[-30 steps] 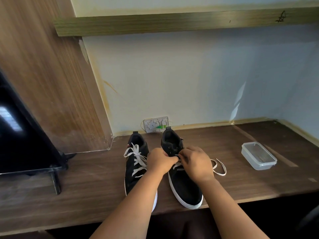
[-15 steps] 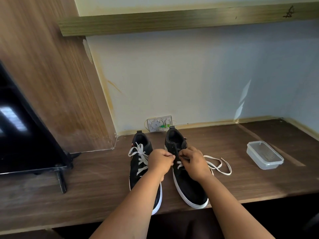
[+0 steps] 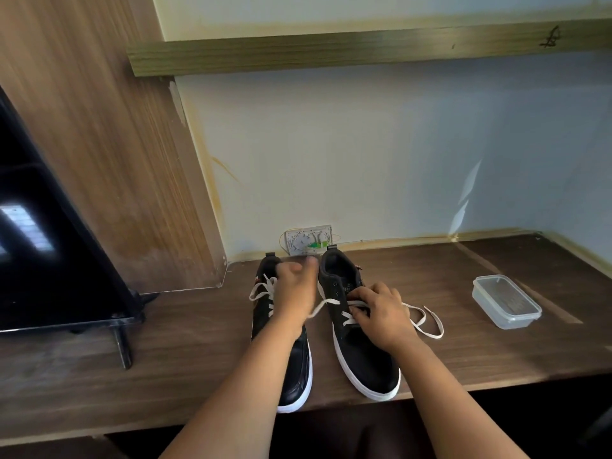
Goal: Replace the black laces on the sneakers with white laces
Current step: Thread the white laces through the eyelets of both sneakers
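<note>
Head view: two black sneakers stand side by side near the desk's (image 3: 463, 352) front edge, toes toward it; the left sneaker (image 3: 291, 369) is laced white. The left hand (image 3: 293, 289) is blurred, raised over it, pulling a white lace (image 3: 318, 309) taut — fingers curled on it; the right hand (image 3: 381, 314) pinches the lacing on the right sneaker (image 3: 364, 366); a clear lidded box (image 3: 506, 301) sits toward the right edge.
</note>
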`<state>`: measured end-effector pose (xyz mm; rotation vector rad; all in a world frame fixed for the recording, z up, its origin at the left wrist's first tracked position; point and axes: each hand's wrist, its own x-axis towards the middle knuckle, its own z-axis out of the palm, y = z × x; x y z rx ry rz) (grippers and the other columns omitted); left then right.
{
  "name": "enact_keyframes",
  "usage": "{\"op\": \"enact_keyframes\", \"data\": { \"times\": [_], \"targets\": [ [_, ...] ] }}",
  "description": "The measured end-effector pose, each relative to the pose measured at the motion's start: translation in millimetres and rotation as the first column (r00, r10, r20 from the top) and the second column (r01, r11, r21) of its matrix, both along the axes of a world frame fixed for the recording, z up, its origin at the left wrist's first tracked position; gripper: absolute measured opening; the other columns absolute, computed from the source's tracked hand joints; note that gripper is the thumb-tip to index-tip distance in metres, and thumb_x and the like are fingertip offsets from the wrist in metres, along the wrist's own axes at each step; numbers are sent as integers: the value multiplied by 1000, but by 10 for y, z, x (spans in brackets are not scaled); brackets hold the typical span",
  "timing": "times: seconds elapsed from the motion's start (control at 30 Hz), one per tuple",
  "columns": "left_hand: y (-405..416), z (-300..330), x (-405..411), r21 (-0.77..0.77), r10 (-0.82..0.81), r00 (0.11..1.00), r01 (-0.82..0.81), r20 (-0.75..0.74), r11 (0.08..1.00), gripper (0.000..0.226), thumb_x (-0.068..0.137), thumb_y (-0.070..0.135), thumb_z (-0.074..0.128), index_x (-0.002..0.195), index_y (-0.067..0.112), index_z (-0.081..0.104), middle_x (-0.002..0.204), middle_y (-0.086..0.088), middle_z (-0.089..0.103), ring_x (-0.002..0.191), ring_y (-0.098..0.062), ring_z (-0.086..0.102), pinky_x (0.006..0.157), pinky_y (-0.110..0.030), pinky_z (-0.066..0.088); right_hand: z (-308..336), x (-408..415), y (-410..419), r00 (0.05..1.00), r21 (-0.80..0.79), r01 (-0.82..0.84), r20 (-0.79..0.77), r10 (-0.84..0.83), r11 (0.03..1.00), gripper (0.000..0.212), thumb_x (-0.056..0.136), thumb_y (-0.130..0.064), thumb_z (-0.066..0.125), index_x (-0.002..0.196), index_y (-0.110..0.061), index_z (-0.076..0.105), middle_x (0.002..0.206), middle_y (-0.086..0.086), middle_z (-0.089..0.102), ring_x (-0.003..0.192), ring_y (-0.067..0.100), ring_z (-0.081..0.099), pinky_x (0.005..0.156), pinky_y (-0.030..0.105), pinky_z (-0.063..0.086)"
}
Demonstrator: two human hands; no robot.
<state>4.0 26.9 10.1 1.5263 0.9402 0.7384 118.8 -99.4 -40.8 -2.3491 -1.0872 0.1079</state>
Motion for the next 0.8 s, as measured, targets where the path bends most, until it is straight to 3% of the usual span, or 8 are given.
{"op": "enact_keyframes", "data": {
  "times": [0.1, 0.3, 0.47, 0.53, 0.63, 0.7, 0.73, 0.8],
  "targets": [
    [-110, -241, 77, 435, -151, 872, 374, -466, 819, 40, 90, 39, 61, 117, 15, 43, 105, -3, 55, 94, -19, 58, 77, -29, 42, 10, -15, -6, 1000, 15, 5, -10, -5, 1000, 28, 92, -41, 55, 121, -39, 58, 116, -5, 47, 115, 21, 39, 92, 42, 43],
    [-11, -250, 35, 400, -190, 724, 557, -663, 728, 32, 95, 38, 53, 93, 10, 66, 97, -8, 67, 93, -25, 61, 79, -37, 49, 33, -10, -74, 999, 9, 11, -36, -11, 1000, 37, 93, -41, 54, 130, -41, 51, 118, -6, 45, 117, 20, 38, 94, 43, 41],
    [118, 125, -91, 0, 90, 990, -91, 111, 996, 27, 89, 12, 50, 63, 14, 51, 61, -3, 45, 56, -16, 39, 52, -26, 30, 70, -7, -115, 998, 10, 14, -63, -13, 1000, 44, 89, -46, 57, 132, -44, 48, 121, -8, 44, 122, 20, 36, 95, 40, 38],
    [211, 333, -219, -450, 386, 759, -138, 524, 882, 28, 89, 12, 46, 61, 17, 42, 63, 0, 43, 58, -13, 42, 52, -23, 35, 94, -8, -133, 998, 12, 19, -60, -18, 1000, 45, 87, -47, 59, 130, -46, 49, 119, -8, 42, 121, 19, 36, 94, 40, 37],
    [267, 433, -382, -663, 507, 536, 139, 675, 735, 28, 90, 16, 43, 62, 16, 41, 71, -1, 54, 64, -11, 57, 65, -22, 46, 104, -11, -158, 997, 33, 23, -80, -20, 999, 44, 85, -47, 62, 127, -47, 50, 118, -8, 41, 120, 20, 37, 94, 41, 37],
    [213, 328, -329, -580, 333, 777, 50, 535, 813, 29, 88, 14, 44, 59, 14, 40, 61, 0, 44, 43, -9, 41, 43, -19, 33, 98, -15, -166, 996, 38, 17, -91, -14, 999, 45, 85, -45, 62, 128, -47, 50, 120, -7, 40, 121, 20, 37, 95, 41, 38],
    [173, 233, -270, -352, 154, 946, -46, 285, 935, 27, 88, 17, 47, 61, 13, 44, 59, 0, 47, 42, -11, 40, 41, -19, 31, 98, -16, -165, 995, 40, 16, -95, -12, 999, 45, 85, -44, 62, 128, -46, 49, 121, -7, 40, 122, 20, 37, 96, 41, 39],
    [93, 19, -161, 259, -19, 958, 96, -286, 961, 14, 85, 28, 59, 82, 15, 54, 69, 3, 59, 61, -16, 55, 55, -25, 41, 102, -19, -160, 995, 44, 14, -104, -9, 999, 47, 85, -43, 62, 129, -45, 49, 122, -6, 40, 123, 21, 37, 98, 41, 40]
  ]
}}
